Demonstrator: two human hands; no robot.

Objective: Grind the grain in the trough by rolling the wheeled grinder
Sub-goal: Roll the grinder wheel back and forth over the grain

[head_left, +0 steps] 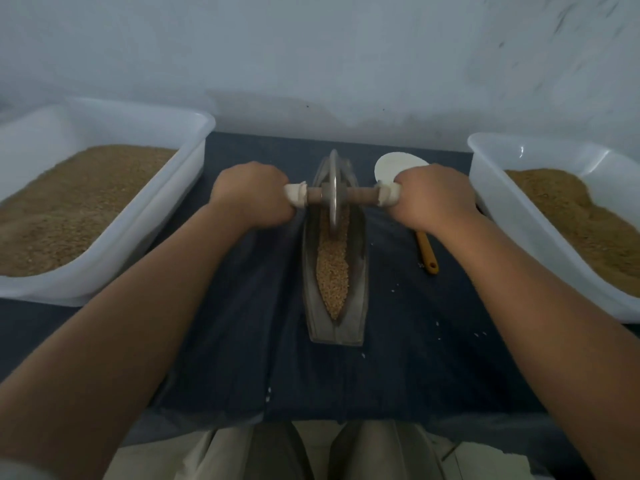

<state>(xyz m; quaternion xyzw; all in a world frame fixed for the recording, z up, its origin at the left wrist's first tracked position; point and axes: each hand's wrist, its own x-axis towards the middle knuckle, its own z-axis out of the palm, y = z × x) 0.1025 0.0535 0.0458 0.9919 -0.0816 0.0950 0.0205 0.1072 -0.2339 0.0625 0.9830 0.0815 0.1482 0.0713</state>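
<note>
Currently left hand [252, 195] and right hand [433, 199] clench the grinder [334, 195], far up the trough [359, 271]; next, roll back over grain [332, 278].

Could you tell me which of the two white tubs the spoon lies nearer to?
The right tub: the spoon lies between it and the trough; the left tub sits beyond the trough.

There are two white tubs, the left tub [156, 216] and the right tub [488, 181], and two hands, the left hand [251, 194] and the right hand [433, 199]. There is one trough [357, 289], one wheeled grinder [333, 190], one spoon [398, 166] and one dark cloth [415, 358].
</note>
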